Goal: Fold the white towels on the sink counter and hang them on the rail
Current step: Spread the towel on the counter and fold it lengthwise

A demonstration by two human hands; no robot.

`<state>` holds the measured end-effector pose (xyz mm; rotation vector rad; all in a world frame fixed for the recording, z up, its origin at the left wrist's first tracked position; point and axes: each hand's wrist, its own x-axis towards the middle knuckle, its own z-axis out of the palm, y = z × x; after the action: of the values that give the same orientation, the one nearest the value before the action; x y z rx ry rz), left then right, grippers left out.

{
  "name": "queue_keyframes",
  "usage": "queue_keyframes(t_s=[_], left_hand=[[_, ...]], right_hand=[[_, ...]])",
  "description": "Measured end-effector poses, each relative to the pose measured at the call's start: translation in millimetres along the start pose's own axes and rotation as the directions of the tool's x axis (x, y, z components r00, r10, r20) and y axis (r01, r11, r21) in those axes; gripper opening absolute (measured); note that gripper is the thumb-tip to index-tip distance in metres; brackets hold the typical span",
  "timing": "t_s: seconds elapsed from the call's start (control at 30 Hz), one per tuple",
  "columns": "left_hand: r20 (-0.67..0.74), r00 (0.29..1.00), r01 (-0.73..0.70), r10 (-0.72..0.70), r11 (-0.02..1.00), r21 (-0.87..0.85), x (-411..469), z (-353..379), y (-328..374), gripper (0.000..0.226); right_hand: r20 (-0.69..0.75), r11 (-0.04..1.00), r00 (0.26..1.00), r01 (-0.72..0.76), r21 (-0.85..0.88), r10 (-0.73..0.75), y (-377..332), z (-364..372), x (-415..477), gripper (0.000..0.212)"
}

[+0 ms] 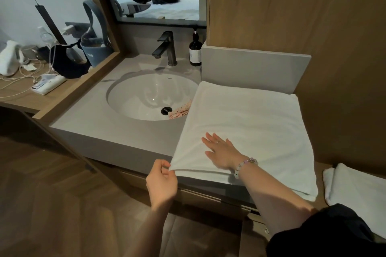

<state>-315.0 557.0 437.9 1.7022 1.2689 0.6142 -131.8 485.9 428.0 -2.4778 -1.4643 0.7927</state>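
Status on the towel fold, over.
Left hand pinches towel near corner. Right hand flat on towel. Towel spread on counter, edge over sink. Pink cloth in sink beside it.

Counter (117, 131) left of towel (250, 127) lay open; faucet (167, 48), bottle (195, 50), grey upstand (254, 69) blocked the back.

One view only: a head-worn, wide-angle camera. It looks forward and down from close above the grey stone sink counter (100, 123). The round white ceramic basin (142, 98) sits left of centre.
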Motion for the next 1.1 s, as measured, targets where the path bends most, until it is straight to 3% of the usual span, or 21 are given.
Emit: queue_keyframes(t_s=[0.13,0.27,0.37,0.47,0.53,0.6,0.7,0.77,0.8,0.93,1.1], left_hand=[[0.073,0.997,-0.022,0.028,0.997,-0.075,-3,4,1,0.011],[0.141,0.975,-0.171,0.173,0.985,-0.024,-2,0,0,0.014],[0.141,0.976,-0.162,0.164,0.986,-0.028,-3,1,4,0.010],[0.141,0.983,-0.113,0.114,0.993,-0.019,-2,1,6,0.009],[0.213,0.975,-0.060,0.066,0.998,-0.031,2,-1,4,0.022],[0.312,0.950,0.063,-0.031,0.994,-0.093,6,-4,-3,0.033],[0.352,0.924,0.247,-0.150,0.936,-0.250,13,-6,-14,0.026],[0.333,0.927,0.270,-0.172,0.923,-0.276,16,-3,-17,0.026],[0.327,0.930,0.268,-0.170,0.920,-0.285,17,0,-17,0.026],[0.307,0.936,0.259,-0.171,0.926,-0.274,19,7,-10,0.025],[0.302,0.938,0.250,-0.172,0.938,-0.242,19,10,-11,0.028]], right_hand=[[-0.032,0.998,0.999,0.010,-0.066,-0.012,-1,3,-4,0.053],[-0.043,0.994,0.999,0.014,-0.106,-0.019,-2,3,-7,0.053],[-0.059,0.993,0.998,0.003,-0.115,-0.010,-2,3,-8,0.054],[-0.115,0.999,0.993,-0.007,0.042,0.012,-2,1,-16,0.062],[-0.254,0.980,0.964,-0.027,0.199,0.078,6,0,-30,0.065],[-0.453,0.959,0.864,-0.103,0.264,0.218,22,0,-52,0.064],[-0.629,0.837,0.553,-0.336,0.432,0.547,57,6,-97,0.054],[-0.549,0.667,0.378,-0.426,0.611,0.745,79,16,-126,0.050],[-0.464,0.578,0.347,-0.439,0.688,0.815,86,22,-138,0.052],[-0.145,0.271,0.411,-0.266,0.925,0.900,99,40,-160,0.057],[-0.116,0.214,0.433,-0.183,0.960,0.894,104,49,-166,0.036]])
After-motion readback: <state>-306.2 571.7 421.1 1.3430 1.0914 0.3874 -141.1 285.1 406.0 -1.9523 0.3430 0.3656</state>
